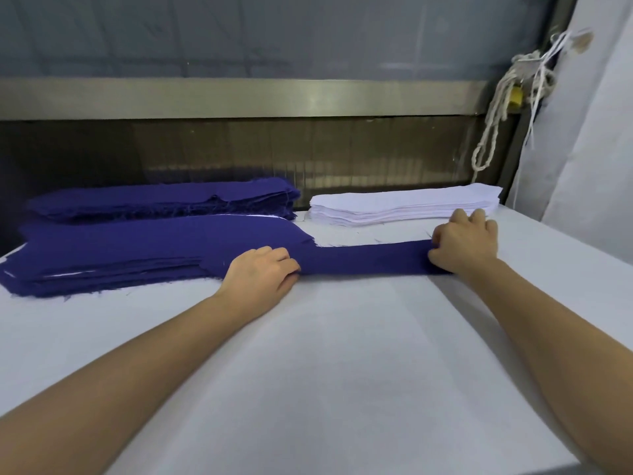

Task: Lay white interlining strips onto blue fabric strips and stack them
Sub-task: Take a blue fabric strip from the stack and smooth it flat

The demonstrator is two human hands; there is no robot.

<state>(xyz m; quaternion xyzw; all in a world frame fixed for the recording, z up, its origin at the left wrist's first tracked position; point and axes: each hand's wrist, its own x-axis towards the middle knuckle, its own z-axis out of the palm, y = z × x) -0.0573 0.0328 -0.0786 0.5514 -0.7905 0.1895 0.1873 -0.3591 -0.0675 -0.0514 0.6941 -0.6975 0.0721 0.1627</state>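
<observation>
Beneath right hand [464,246], blue strip [363,260] end hidden

Just two bare arms, really. Left hand [263,272] and right hand [464,245] both uncovered, bare all the way back along the left forearm [137,365] and right forearm [555,337] to the edge of the shot. Smooth-looking, slim at the wrists, broader toward the lower corners, stretched a bit by the wide-angle lens. Knuckles easy to pick out on the right one. Nails too small to make out. Elbows and upward, cut off by the frame.
</observation>
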